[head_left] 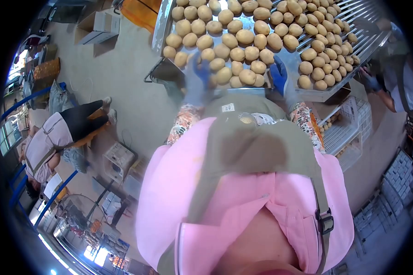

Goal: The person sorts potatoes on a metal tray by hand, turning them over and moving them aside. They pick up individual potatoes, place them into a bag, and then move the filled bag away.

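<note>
Many tan potatoes (237, 54) lie spread over a metal sorting table (289, 59) with roller bars at its far right. My left hand (196, 80), in a blue glove, is motion-blurred over the potatoes at the table's near edge; whether it holds one is unclear. My right hand (279, 75), also blue-gloved, rests flat on bare metal between potatoes with nothing visible in it. My pink shirt and olive apron (257, 146) fill the lower frame. One potato (247, 120) shows just below the table edge, at the apron top.
A white crate (348, 130) holding small potatoes stands to the right under the table. Another person's gloved hand (371, 82) works at the table's right side. At left a person in pink (46, 142) bends over. Cardboard boxes (98, 23) and an orange crate (142, 11) sit behind.
</note>
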Demonstrator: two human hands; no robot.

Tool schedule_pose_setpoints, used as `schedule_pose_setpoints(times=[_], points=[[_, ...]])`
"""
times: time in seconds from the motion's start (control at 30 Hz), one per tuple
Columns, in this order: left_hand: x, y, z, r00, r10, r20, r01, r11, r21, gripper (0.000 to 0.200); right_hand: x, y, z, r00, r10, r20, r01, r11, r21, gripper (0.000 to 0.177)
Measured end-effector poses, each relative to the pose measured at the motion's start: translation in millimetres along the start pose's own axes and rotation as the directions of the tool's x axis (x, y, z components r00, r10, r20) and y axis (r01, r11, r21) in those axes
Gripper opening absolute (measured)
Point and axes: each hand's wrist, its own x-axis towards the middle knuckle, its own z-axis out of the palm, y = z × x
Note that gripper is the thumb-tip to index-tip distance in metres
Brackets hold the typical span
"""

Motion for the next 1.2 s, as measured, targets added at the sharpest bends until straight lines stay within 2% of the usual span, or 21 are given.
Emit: schedule_pose_setpoints(times=[0.03,0.13,0.2,0.23,0.3,0.33,0.4,0.5,0.57,0.63,0.67,0.77,0.83,0.87,0.9,0.93,0.97,1.0,1.03,1.17,1.2], points=[[9.7,-2.4,-17.3,0.996,-0.056,-0.063,0.07,0.963,0.26,0.047,0.6,-3.0,-2.7,1.0,0.004,0.005,-0.004,1.0,-0.006,0.043],[10.4,-74.5,-34.3,0.986,-0.159,0.044,0.143,0.958,0.249,0.06,-1.7,-6.2,-4.1,0.996,-0.07,0.063,0.077,0.99,-0.117,0.042],[-2.5,-67.2,-35.3,0.944,-0.185,0.273,0.024,0.864,0.502,0.065,-1.4,-6.4,5.4,0.963,-0.181,0.199,0.211,0.967,-0.142,0.042],[-3.0,-67.9,-33.2,0.944,-0.188,0.271,0.028,0.865,0.502,0.065,-2.2,-13.9,14.9,0.963,-0.18,0.202,0.211,0.967,-0.143,0.042],[-1.6,-73.4,-27.9,0.962,-0.07,0.264,-0.06,0.888,0.455,0.07,-5.5,-26.7,39.3,0.874,-0.189,0.447,0.359,0.872,-0.334,0.04],[5.5,-83.1,-24.4,0.946,-0.189,0.264,0.118,0.957,0.264,0.073,-6.2,-29.7,46.0,0.874,-0.186,0.449,0.358,0.871,-0.336,0.04],[6.6,-87.3,-26.2,0.944,-0.182,0.275,0.115,0.963,0.245,0.075,-5.6,-33.9,54.8,0.818,-0.243,0.52,0.541,0.63,-0.557,0.038],[6.9,-80.7,-31.9,0.949,-0.147,0.28,0.05,0.944,0.325,0.078,12.1,-36.2,49.1,0.806,-0.204,0.556,0.566,0.541,-0.622,0.036],[5.4,-76.2,-31.6,0.954,-0.121,0.273,-0.002,0.912,0.41,0.079,17.2,-28.9,40.4,0.8,-0.276,0.533,0.587,0.547,-0.597,0.038],[6.4,-73.1,-31.5,0.943,-0.16,0.293,0.058,0.943,0.328,0.082,16.1,-27.4,28.4,0.899,-0.38,0.216,0.436,0.816,-0.38,0.039],[5.5,-71.4,-28.9,0.942,-0.16,0.295,0.058,0.943,0.327,0.082,20.4,-20.5,23.6,0.964,-0.254,0.081,0.266,0.907,-0.327,0.038],[0.1,-55.6,-16.9,0.96,-0.139,0.243,0.072,0.961,0.267,0.076,17.5,0.8,5.4,0.938,-0.341,-0.063,0.255,0.801,-0.542,0.036],[-1.7,-39.3,-8.7,0.985,-0.09,0.148,0.056,0.974,0.221,0.052,6.7,19.8,-2.9,0.946,-0.323,0.009,0.27,0.777,-0.568,0.037],[-5.3,-20.6,-8.3,0.969,-0.177,0.17,0.184,0.982,-0.031,0.049,0.2,25.6,-7.6,0.934,-0.336,0.122,0.334,0.699,-0.633,0.038],[-1.4,-49.4,-6.6,0.984,-0.067,0.163,0.056,0.996,0.075,0.048,-8.1,29.5,-14.5,0.914,-0.329,0.237,0.398,0.612,-0.684,0.04],[-2.3,-65.3,-7.1,0.986,-0.075,0.151,0.07,0.997,0.035,0.048,-15.9,23.6,-15.2,0.955,-0.262,0.14,0.296,0.806,-0.513,0.044],[0.5,-71.7,-3.5,0.986,-0.081,0.144,0.082,0.997,-0.004,0.048,-18.5,21.7,-12.4,0.963,-0.247,0.11,0.268,0.809,-0.523,0.044],[-2.3,-46.5,-5.7,0.971,-0.159,0.179,0.183,0.975,-0.125,0.047,-17.8,21.4,-10.5,0.996,-0.04,0.073,0.057,0.968,-0.244,0.044],[-4.0,-29.2,-3.8,0.98,-0.122,0.159,0.14,0.985,-0.105,0.049,-20.3,20.4,-8.1,0.982,0.161,0.094,-0.168,0.983,0.07,0.044],[2.8,17.7,23.5,0.919,-0.057,0.389,0.165,0.955,-0.248,0.049,-40.7,-31.9,15.9,0.953,-0.209,0.22,0.093,0.891,0.445,0.056],[3.2,36.7,32.4,0.874,-0.047,0.484,0.182,0.954,-0.237,0.051,-40.3,-38.3,17.2,0.89,-0.321,0.323,0.215,0.922,0.322,0.059]])
